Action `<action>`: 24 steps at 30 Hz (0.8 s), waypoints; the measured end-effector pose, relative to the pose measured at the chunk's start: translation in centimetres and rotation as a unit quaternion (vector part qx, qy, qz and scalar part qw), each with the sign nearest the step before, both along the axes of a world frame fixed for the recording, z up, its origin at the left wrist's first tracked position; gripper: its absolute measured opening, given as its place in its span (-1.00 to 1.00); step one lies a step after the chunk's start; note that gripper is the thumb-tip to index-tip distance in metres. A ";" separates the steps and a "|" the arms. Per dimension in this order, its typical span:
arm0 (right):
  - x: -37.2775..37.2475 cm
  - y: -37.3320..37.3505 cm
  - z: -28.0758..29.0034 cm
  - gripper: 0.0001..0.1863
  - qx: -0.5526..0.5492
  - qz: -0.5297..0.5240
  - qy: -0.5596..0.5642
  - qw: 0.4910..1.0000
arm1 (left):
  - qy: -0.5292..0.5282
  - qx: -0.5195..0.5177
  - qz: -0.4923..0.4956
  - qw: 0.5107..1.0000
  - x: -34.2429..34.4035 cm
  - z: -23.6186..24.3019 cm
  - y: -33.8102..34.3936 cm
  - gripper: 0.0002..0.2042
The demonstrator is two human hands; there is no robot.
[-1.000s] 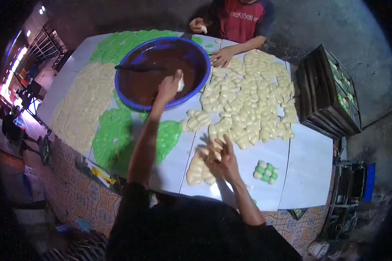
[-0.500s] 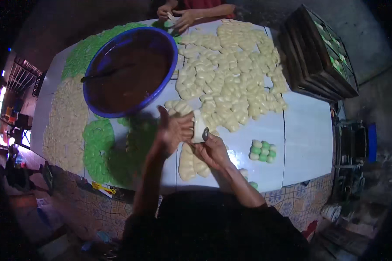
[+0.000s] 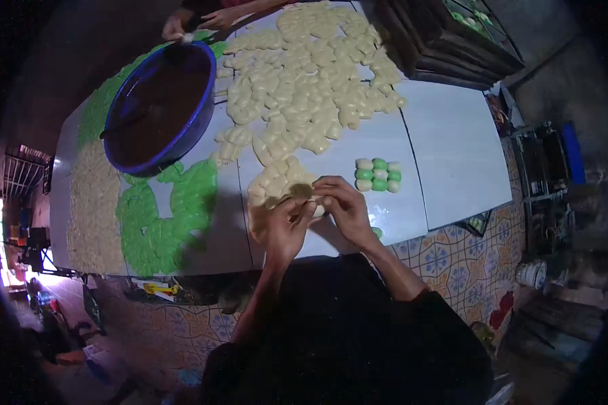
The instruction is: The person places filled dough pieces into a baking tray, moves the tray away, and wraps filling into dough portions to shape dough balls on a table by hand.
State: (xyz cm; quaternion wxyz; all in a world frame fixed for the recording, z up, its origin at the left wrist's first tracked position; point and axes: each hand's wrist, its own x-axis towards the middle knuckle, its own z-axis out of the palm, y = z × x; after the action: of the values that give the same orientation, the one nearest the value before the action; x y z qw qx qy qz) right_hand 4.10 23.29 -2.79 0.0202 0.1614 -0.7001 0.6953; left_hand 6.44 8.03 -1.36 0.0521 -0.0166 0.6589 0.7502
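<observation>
My left hand and my right hand meet near the table's front edge. Between their bent fingertips they pinch a small piece of pale dough, mostly hidden by the fingers. Right behind and under them lies a patch of cream dough pieces. To the right of my right hand sits a small block of green and white dough balls, set in rows. One green dough ball shows partly beside my right wrist.
A blue basin of brown paste stands at left. Cream dough covers the middle; green dough lies left. Across the table, another person's hands hold something pale. Dark stacked trays stand far right.
My left hand, open with a flat piece of dough across its fingers and a dark blob on top, has curled in. Both hands now close around the piece, nearer my body. The view has shifted.
</observation>
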 end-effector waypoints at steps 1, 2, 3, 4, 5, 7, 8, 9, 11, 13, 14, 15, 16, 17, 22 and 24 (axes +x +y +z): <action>1.2 0.1 0.0 -0.78 0.036 -0.013 0.036 0.999 | -0.002 -0.001 -0.007 1.000 0.3 -0.2 0.6 -0.70; 2.1 0.8 -0.3 -0.78 0.082 -0.014 0.043 0.996 | -0.058 -0.028 -0.002 0.998 0.5 -0.7 1.2 -0.71; 2.8 1.6 -0.7 -0.77 0.127 -0.015 0.049 0.991 | -0.114 -0.055 0.002 0.992 0.7 -1.4 1.9 -0.72; 3.4 2.5 -0.9 -0.77 0.145 -0.022 -0.040 0.988 | -0.116 0.011 0.028 0.993 1.3 -2.7 2.8 -0.77; 4.0 3.3 -1.1 -0.77 0.161 -0.028 -0.130 0.978 | -0.122 0.012 0.021 0.992 1.8 -3.7 3.4 -0.77; 5.3 4.4 -2.2 -0.70 0.077 -0.059 -0.211 0.973 | -0.025 -0.107 -0.010 0.994 2.9 -4.8 4.7 -0.84; 5.5 5.2 -1.8 -0.64 0.120 -0.087 -0.162 0.976 | 0.031 -0.139 -0.060 0.988 3.2 -2.8 5.5 -0.80; 5.8 6.0 -1.7 -0.58 0.163 -0.111 -0.113 0.974 | 0.024 -0.136 -0.066 0.988 3.6 -2.6 6.3 -0.80; 6.5 8.6 -2.4 -0.49 0.148 -0.069 -0.159 0.974 | -0.036 0.023 -0.103 0.994 4.1 -2.3 7.1 -0.67; 7.2 11.4 -2.7 -0.50 -0.050 0.254 -0.453 0.853 | -0.020 0.091 -0.128 0.987 4.8 -3.2 8.1 -0.59; 7.6 12.0 -2.9 -0.48 -0.041 0.240 -0.386 0.890 | 0.005 0.113 -0.090 0.990 5.0 -3.4 8.5 -0.63; 7.4 12.1 -3.3 -0.55 0.009 0.175 -0.327 0.929 | 0.031 0.134 -0.051 0.989 5.2 -3.8 8.9 -0.68; 7.0 12.6 -3.8 -0.60 0.074 0.094 -0.281 0.952 | -0.015 0.043 0.000 0.999 5.4 -5.1 9.0 -0.75; 6.5 12.9 -4.8 -0.64 0.138 0.016 -0.229 0.964 | 0.013 -0.016 0.030 0.999 5.4 -5.6 9.0 -0.81; 5.1 13.7 -9.4 -0.62 0.160 -0.026 -0.130 0.978 | -0.274 0.005 0.087 0.958 6.6 -8.0 9.3 -0.65; 5.1 13.8 -9.0 -0.60 0.270 -0.052 -0.043 0.961 | -0.271 0.075 0.092 0.955 7.1 -9.8 9.5 -0.59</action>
State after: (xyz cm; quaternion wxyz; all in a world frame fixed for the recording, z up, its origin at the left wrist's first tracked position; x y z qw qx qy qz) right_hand 9.24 37.13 -11.76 -0.0181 0.0942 -0.8694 0.4847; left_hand 13.51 17.51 -11.15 0.1605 -0.2762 0.5571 0.7665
